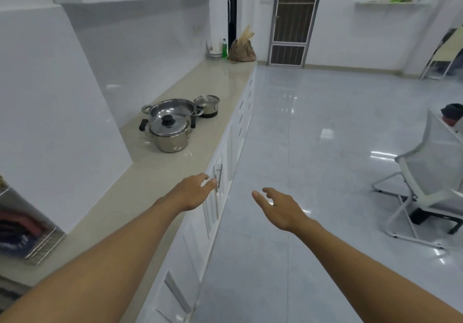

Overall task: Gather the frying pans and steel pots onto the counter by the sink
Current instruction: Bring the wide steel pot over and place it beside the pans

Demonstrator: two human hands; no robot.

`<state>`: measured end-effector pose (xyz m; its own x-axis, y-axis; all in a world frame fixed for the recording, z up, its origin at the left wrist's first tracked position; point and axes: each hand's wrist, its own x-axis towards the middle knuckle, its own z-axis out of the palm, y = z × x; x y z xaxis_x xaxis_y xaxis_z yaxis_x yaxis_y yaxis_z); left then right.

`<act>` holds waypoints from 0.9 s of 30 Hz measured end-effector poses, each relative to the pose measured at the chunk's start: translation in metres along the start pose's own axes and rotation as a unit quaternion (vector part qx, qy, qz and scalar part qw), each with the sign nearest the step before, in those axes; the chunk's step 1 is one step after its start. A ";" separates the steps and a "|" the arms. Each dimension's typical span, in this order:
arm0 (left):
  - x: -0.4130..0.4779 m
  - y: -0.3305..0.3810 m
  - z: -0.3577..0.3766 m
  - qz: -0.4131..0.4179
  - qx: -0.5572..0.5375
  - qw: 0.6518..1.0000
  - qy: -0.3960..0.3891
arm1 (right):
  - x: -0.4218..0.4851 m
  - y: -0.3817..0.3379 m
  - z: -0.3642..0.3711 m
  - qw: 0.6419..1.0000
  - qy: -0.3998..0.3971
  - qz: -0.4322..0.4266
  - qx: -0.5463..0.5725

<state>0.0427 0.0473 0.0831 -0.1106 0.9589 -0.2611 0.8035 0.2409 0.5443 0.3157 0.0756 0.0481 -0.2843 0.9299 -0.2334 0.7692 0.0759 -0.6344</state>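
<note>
- Left hand [194,191] and right hand [279,207] both empty, fingers spread, out over the cabinet front.
- Steel pots [172,124] clustered on the counter [155,172], well ahead.
- No frying pans or sink in view.
- Advice: grab the lidded pot [170,134] by both side handles, kept level so the lid stays put.

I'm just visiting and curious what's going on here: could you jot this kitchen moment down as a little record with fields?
place: kitchen counter
cookware: lidded steel pot, wide open pot behind it, small pot farthest
left hand: open, empty
right hand: open, empty
frying pans: none visible
far end: green bottle, brown bag
</note>
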 end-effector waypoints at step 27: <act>0.314 -0.038 -0.135 -0.076 -0.054 0.993 0.078 | 0.381 -0.094 -0.047 0.995 -0.052 -0.079 -0.030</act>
<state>-0.1010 0.3595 0.0879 -0.3217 0.9198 -0.2246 0.7048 0.3910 0.5919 0.1625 0.4397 0.0534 -0.4592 0.8628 -0.2114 0.7426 0.2422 -0.6243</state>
